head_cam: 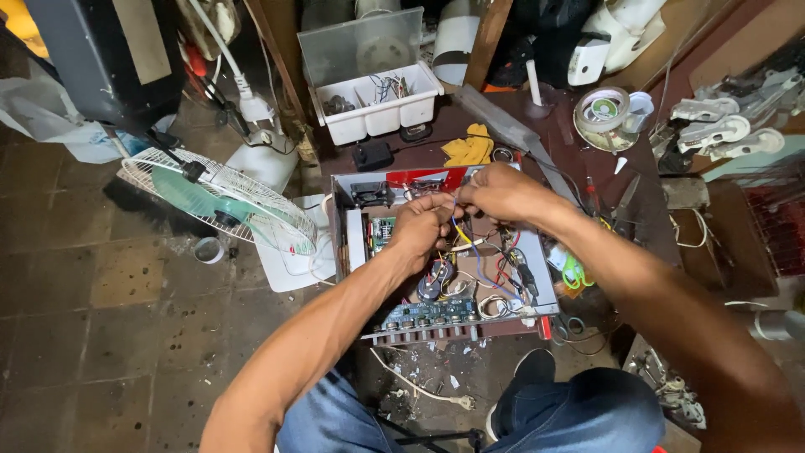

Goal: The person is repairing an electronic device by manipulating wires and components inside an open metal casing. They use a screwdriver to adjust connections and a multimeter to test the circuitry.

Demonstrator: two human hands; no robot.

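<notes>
Open electronics chassis [352,243] lies on the dark counter [654,226], near its left edge, lid off, boards and loose wiring exposed. Both hands meet over the chassis's rear half. Left hand [422,228]: grip clenched, fingertips pinching thin wires [457,220], blue and yellow strands trailing down toward the circuit board [428,315] along the chassis's front edge. Right hand [501,191]: grip pinched on the same wire bundle, touching the left fingertips. Two round capacitors [436,278] sit just below the left wrist. White compartment tray [381,113] stands at the counter's back-left corner; yellow cloth [470,149] lies between tray and chassis. Tape roll [602,109] sits toward the back-right. Fan [214,197] lies on the floor, left of the counter.
</notes>
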